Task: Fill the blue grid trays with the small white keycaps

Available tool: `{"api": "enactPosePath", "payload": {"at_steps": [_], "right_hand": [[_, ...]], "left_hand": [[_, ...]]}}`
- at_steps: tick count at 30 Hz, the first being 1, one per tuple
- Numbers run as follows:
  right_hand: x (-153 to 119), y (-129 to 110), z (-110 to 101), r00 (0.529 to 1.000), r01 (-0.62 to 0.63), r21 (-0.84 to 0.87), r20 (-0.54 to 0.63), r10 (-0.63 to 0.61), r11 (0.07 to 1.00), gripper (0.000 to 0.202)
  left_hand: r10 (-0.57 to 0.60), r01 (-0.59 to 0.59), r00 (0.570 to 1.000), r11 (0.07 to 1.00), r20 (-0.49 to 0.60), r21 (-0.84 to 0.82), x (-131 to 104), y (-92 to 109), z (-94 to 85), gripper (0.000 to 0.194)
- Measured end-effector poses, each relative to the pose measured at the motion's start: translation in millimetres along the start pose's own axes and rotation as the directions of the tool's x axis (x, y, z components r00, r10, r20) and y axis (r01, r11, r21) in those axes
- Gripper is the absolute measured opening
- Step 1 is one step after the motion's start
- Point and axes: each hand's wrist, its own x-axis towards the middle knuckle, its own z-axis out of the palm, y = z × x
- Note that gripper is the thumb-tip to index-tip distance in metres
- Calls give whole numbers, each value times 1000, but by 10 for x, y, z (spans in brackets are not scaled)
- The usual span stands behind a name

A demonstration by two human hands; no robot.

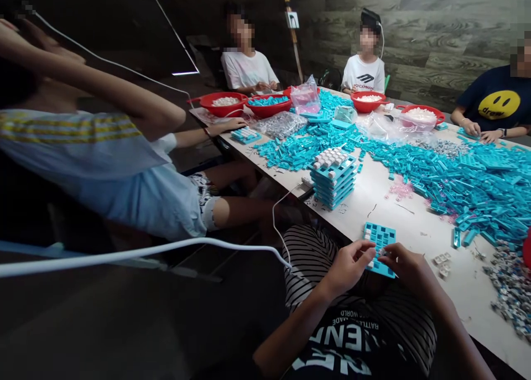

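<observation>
A light-blue plate with square openings rests at the table's near edge, partly over it, with a few white keycaps along its left side. My left hand is closed at the plate's left edge, thumb and fingers gripping it there. My right hand comes from the right, fingers pinched together over the plate; a small pale piece seems to be at the fingertips, too small to name. To the upper left, a stack of similar blue plates stands with white keycaps on its top.
A large heap of blue plastic pieces spreads across the table. Small metallic parts lie at right, a few clear pieces nearer. Red bowls stand farther back. A white cable crosses at left. Several people sit around.
</observation>
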Motion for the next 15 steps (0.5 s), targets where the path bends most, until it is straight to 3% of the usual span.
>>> {"api": "enactPosePath", "payload": {"at_steps": [2,4,8,11,15], "right_hand": [[11,-132,19,997,69,-44,22,-68,997,26],[28,-203,22,996,88,-51,36,-86,995,26],[43,-189,-9,998,-40,22,51,39,999,27],[-18,1,14,980,-198,52,-11,199,979,33],[-150,465,158,927,-344,48,-142,348,938,48]], "left_hand": [[-51,63,997,978,66,-200,32,-22,66,41],[-96,116,992,951,83,-286,66,-55,96,41],[-124,137,990,942,60,-306,108,-101,56,36],[-121,111,993,945,-14,-308,120,-151,8,33],[-112,90,991,958,-68,-272,137,-217,-60,27]]}}
